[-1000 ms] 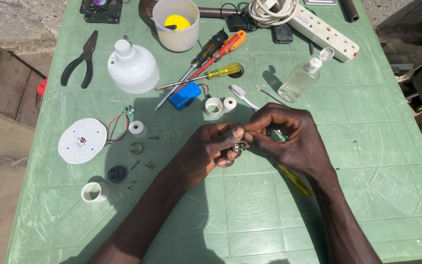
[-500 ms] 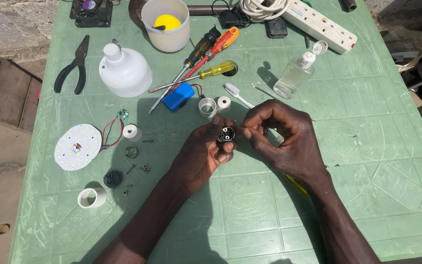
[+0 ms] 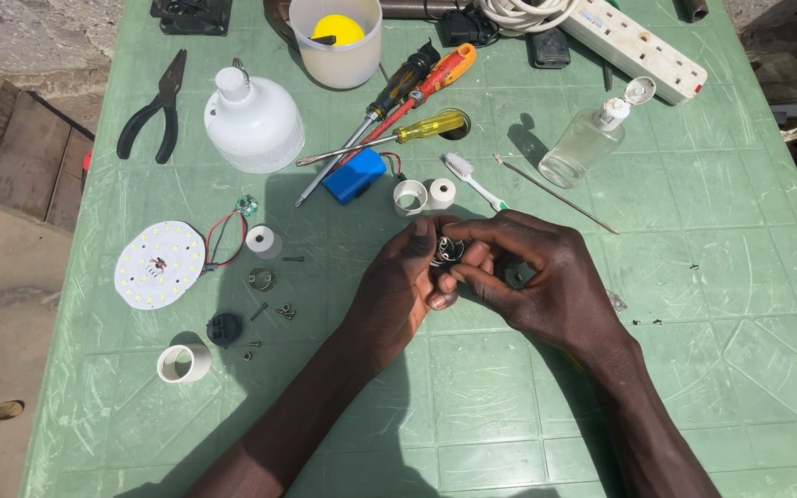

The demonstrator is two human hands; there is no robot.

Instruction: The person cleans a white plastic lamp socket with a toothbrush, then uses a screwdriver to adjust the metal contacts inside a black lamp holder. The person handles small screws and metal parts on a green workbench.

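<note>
Over mid-table, left hand point(image 3: 398, 290) and right hand point(image 3: 532, 281) meet, both pinching a small metal cap point(image 3: 449, 249) held off the surface. Risk: loose grip, cap drops among the screws point(image 3: 281, 312). Green plastic table point(image 3: 694, 369), scratched, in hard sun; outdoors, bare ground at left.

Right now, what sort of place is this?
Probably an outdoor repair spot for small electrics: a green plastic table in sunlight beside rough ground, with screwdrivers, pliers and an opened LED bulb's board.

Harsh sunlight, hard shadows, sharp focus
</note>
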